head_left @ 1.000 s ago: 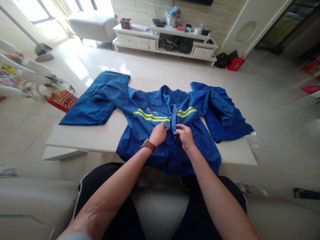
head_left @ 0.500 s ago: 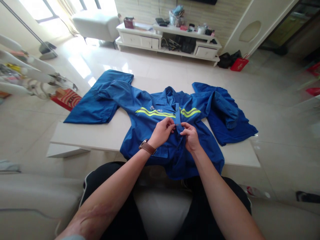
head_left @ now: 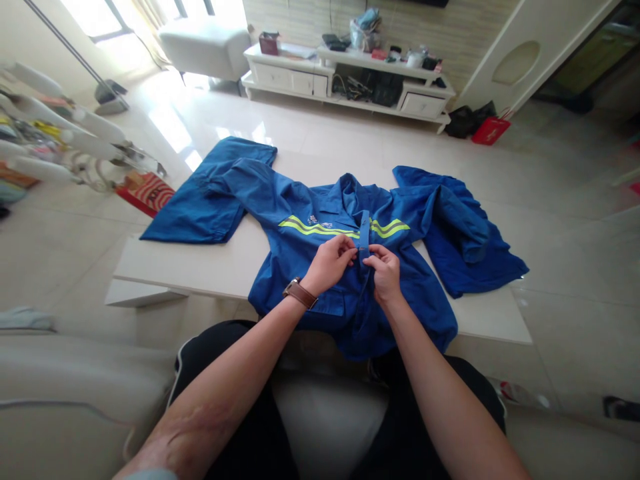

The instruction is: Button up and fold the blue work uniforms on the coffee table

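Observation:
A blue work jacket [head_left: 300,260] with a yellow-green and grey reflective stripe lies spread front-up, its collar away from me. My left hand [head_left: 331,261], with a brown-strapped watch at the wrist, pinches at the front opening just below the stripe. Opposite it, my right hand [head_left: 385,272] grips the lifted placket [head_left: 365,230] between thumb and fingers. The fingertips of both hands nearly meet there; any button between them is too small to make out. Folded blue cloth pieces lie under the sleeves, one on the left [head_left: 200,207] and one on the right [head_left: 480,247].
The jacket rests on a low pale table [head_left: 175,270] in front of my knees. A white TV cabinet [head_left: 287,80] stands across the tiled floor, with a grey ottoman [head_left: 207,50] beside it. A red bag [head_left: 490,130] sits on the floor. Left is a white rack [head_left: 95,127].
The whole view has shifted slightly, so everything appears a little further right. Both hands stay at the same spot on the placket, with only small finger movement.

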